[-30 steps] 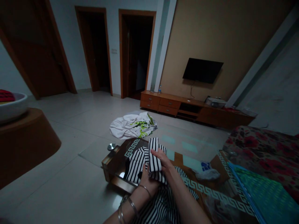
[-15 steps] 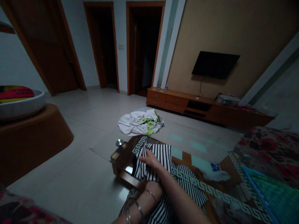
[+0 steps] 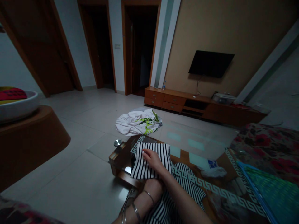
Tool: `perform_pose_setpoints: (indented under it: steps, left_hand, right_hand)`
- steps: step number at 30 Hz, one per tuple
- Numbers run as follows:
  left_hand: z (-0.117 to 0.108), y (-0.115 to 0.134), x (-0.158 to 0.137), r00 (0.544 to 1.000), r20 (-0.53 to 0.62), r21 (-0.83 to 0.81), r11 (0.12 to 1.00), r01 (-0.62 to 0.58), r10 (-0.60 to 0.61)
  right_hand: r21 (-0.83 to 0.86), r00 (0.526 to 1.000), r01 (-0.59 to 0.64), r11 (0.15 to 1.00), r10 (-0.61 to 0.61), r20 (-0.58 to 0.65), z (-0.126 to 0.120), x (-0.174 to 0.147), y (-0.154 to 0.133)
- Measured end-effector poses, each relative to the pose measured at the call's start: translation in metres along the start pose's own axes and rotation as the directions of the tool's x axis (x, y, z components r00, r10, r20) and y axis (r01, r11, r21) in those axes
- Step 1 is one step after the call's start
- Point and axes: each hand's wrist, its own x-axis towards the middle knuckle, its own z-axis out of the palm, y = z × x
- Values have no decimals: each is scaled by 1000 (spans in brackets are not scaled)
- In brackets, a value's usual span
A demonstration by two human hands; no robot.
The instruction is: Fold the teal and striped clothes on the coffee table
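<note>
A black-and-white striped garment (image 3: 149, 165) is spread in a flat, folded panel over the near end of the glass-topped table (image 3: 113, 165). My right hand (image 3: 153, 160) lies over its upper middle, the fingers slightly bent and apart, with no cloth bunched in them. From the lower left comes my left forearm with metal bangles; my left hand (image 3: 157, 184) passes beneath the right forearm and the striped cloth, its fingers hidden. More striped fabric (image 3: 187, 183) spreads across the table to the right and down toward my lap.
A white garment with green print (image 3: 140, 122) lies past the table's far end. On the table are a clear plastic bag (image 3: 213, 171) and a blue-green item (image 3: 268, 189) at right. A flowered sofa (image 3: 268, 143) stands right; a brown stand (image 3: 35, 140) with a white basin (image 3: 21, 109) is at left.
My right hand has let go of the pinched cloth and lies on top of it. The bunched left edge of the striped garment is now flattened out. The view has shifted slightly.
</note>
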Motion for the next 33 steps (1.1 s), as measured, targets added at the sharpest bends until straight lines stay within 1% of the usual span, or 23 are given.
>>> perform_pose_setpoints:
  steps: [2,3,5,7,9,11,13,15,17,19,20,21,22,24,25,26,27,28,30,31,33]
  left_hand:
    - [-5,6,-4,996,-13,8,996,84,-84]
    - [-7,10,-6,993,-22,11,993,115,-115]
    - [-12,15,-9,988,-27,15,988,152,-152]
    - [-16,19,-10,985,-7,10,985,173,-173]
    - [-19,21,-9,983,19,2,983,182,-182]
    - [-20,23,-7,982,30,3,983,185,-185]
    - [-20,27,-8,980,7,27,980,197,-197]
    - [-21,35,-14,979,-45,60,978,201,-199]
    - [-25,47,-24,984,-78,65,984,168,-163]
    - [-35,57,-34,989,-79,17,992,128,-127]
    - [-43,60,-36,987,-100,-20,992,122,-123]
    - [-51,60,-36,980,-151,-55,991,120,-127]
    - [-59,57,-32,963,-235,-82,990,118,-134]
    - [-70,42,-15,893,-432,-81,992,99,-125]
    - [-73,30,-4,861,-497,-50,994,95,-107]
    - [-73,17,8,851,-517,-6,994,108,-96]
    - [-71,4,20,862,-496,43,989,144,-104]
    - [-66,-9,30,875,-463,85,976,201,-140]
    - [-53,-32,43,894,-402,168,944,284,-198]
    - [-46,-41,44,899,-388,206,932,298,-202]
    - [-36,-55,41,912,-380,275,923,270,-154]
  right_hand:
    - [-101,993,79,992,-88,-84,-22,-6,3]
    - [-159,989,87,983,-105,-107,-34,-9,5]
    - [-299,986,57,952,-101,-132,-58,-12,13]
    - [-439,988,10,899,-77,-134,-78,-13,22]
    - [-530,995,-1,848,-52,-85,-88,-12,32]
    - [-583,1000,20,812,-24,0,-87,-10,39]
    - [-644,999,17,764,17,46,-77,-8,44]
    - [-710,998,-17,704,51,27,-64,-8,46]
    - [-752,999,-40,657,49,-10,-52,-10,47]
    - [-770,999,-44,636,28,-34,-46,-11,47]
    - [-773,999,-43,633,19,-40,-45,-11,47]
    - [-772,999,-44,634,16,-43,-44,-12,47]
    - [-768,999,-47,639,20,-45,-44,-12,48]
    - [-756,999,-53,653,24,-49,-45,-13,49]
    - [-750,998,-52,659,17,-54,-45,-14,49]
    - [-746,998,-48,664,3,-61,-45,-14,50]
    - [-745,997,-43,666,-15,-71,-44,-14,50]
    - [-745,996,-38,666,-32,-80,-43,-15,50]
    - [-748,995,-39,663,-45,-92,-42,-15,50]
    - [-746,994,-43,664,-43,-96,-41,-15,50]
    - [-732,994,-42,680,-44,-98,-44,-14,52]
